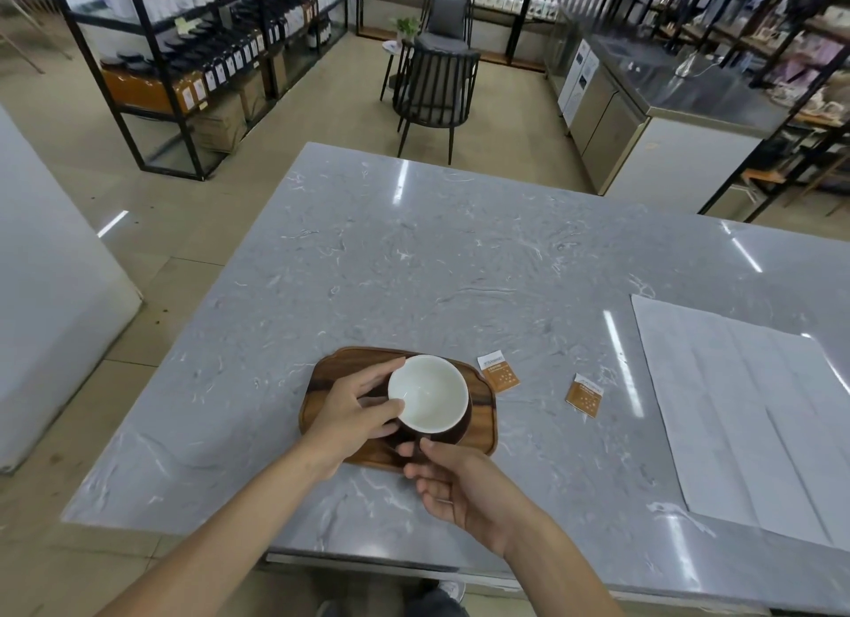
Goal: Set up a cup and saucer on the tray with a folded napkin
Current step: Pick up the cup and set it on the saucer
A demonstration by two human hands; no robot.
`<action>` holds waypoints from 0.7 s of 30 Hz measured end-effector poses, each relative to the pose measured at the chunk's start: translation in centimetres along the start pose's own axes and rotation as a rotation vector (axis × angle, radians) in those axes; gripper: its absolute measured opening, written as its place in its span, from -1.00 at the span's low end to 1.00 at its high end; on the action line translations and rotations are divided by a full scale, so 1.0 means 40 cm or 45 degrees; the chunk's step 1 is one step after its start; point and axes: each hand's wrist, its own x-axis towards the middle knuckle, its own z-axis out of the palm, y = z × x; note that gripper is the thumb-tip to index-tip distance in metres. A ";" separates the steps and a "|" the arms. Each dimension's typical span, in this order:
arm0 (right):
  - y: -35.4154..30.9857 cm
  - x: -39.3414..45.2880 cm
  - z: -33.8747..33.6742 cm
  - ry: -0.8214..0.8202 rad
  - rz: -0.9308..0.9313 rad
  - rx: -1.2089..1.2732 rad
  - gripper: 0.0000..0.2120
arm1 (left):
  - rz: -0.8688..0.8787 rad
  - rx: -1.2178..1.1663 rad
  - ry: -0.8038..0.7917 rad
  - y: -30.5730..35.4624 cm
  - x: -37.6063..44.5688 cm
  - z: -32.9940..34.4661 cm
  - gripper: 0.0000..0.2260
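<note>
A cup (430, 393), white inside and dark brown outside, stands over the wooden tray (483, 414) near the table's front edge. My left hand (354, 414) grips the cup's left rim and side. My right hand (460, 483) pinches the cup's handle on the near side. A dark saucer may lie under the cup; I cannot tell, as the cup and hands hide it. A large white napkin (745, 409) lies unfolded flat on the table at the right.
Two small brown-and-white packets (498, 372) (584, 395) lie on the grey marble table (414, 257) just right of the tray. Beyond the table stand dark chairs (434, 87), shelving with bottles and a steel counter.
</note>
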 end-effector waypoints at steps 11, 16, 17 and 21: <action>0.012 0.002 -0.007 0.074 -0.126 -0.095 -0.71 | 0.054 0.044 -0.019 -0.012 0.004 -0.022 -0.51; 0.014 -0.011 -0.068 0.585 -0.529 -0.408 -0.73 | 0.127 0.276 -0.064 -0.022 0.008 -0.036 -0.35; 0.002 -0.010 -0.077 0.641 -0.628 -0.401 -0.76 | 0.130 0.302 -0.070 -0.020 0.011 -0.040 -0.35; -0.046 0.012 -0.075 0.468 -0.730 -0.322 -0.72 | 0.168 0.335 -0.105 -0.018 0.021 -0.048 -0.40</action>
